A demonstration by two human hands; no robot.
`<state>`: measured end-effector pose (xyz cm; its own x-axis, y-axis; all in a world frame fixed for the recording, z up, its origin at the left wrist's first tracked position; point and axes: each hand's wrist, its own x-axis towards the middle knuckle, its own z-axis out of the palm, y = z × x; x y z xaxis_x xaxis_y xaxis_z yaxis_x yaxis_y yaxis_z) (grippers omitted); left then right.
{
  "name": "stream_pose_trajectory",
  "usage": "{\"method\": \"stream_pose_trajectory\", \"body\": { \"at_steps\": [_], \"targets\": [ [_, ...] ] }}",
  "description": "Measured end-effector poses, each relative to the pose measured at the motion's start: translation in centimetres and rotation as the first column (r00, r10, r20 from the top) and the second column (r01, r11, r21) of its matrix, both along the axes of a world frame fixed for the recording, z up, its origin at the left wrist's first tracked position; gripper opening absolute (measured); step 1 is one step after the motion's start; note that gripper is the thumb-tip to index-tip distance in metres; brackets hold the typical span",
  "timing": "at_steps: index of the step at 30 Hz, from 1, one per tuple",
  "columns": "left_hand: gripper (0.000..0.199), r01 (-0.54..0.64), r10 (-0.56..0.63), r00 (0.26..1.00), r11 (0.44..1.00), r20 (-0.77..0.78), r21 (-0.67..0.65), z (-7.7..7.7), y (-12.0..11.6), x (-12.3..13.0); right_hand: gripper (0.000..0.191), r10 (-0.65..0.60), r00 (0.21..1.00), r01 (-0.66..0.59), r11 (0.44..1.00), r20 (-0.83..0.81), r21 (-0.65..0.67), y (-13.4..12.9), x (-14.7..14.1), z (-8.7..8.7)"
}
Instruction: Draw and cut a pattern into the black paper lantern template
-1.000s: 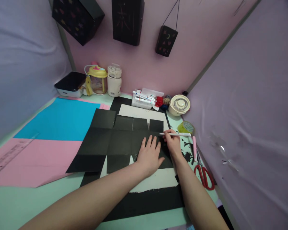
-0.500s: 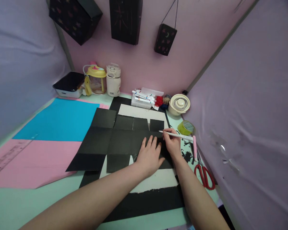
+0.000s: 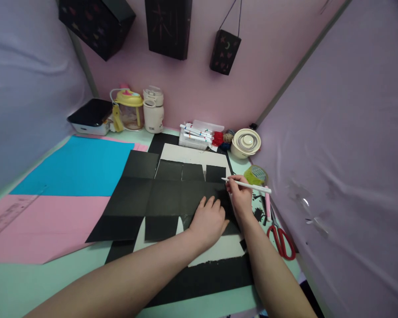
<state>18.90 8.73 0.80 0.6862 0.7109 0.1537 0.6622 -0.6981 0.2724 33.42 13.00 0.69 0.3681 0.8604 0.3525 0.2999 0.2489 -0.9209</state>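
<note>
Half-curled and gripping nothing, the left hand point(image 3: 209, 223) rests on the black card point(image 3: 164, 198) atop a white sheet point(image 3: 215, 248), while the right hand point(image 3: 240, 194) pinches a pen point(image 3: 257, 187), seemingly for marking, which calls for a still card.

Our left hand point(image 3: 208, 223) now rests slightly nearer us on the black card point(image 3: 134, 196), its earlier spread fingers closer together and more bent. In our right hand point(image 3: 242, 201), the white pen point(image 3: 247, 184) slants more than a second ago, its tip higher, near the end flap point(image 3: 215, 172).
</note>
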Motion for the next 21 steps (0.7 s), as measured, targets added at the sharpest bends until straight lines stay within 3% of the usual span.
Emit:
{"method": "stream_pose_trajectory", "body": {
  "at_steps": [3,6,12,17,21],
  "targets": [
    [0.044,-0.010,0.010,1.000,1.000,0.018,-0.028,0.2,0.0,0.0,0.018,0.099,0.993,-0.092,0.990,0.058,-0.104,-0.2,-0.7,-0.3],
    [0.041,-0.011,0.012,1.000,0.999,0.015,-0.034,0.1,0.0,0.0,0.021,0.119,0.985,-0.096,0.981,0.128,-0.170,-0.1,-1.0,-0.5],
    [0.033,0.000,0.000,1.000,1.000,-0.018,-0.013,-0.3,0.0,0.2,0.018,0.056,0.985,-0.041,0.995,0.162,-0.092,0.8,-0.6,-0.4],
    [0.036,-0.002,0.001,1.000,1.000,-0.023,-0.029,-0.2,0.1,0.2,0.010,0.104,0.973,-0.071,0.985,0.208,-0.160,1.2,-0.6,-0.7],
    [0.043,-0.012,0.012,1.000,0.999,0.002,-0.049,-0.2,-0.1,0.2,0.015,0.104,0.974,-0.063,0.978,0.202,-0.198,1.2,-0.8,-1.0]
  ]
}}
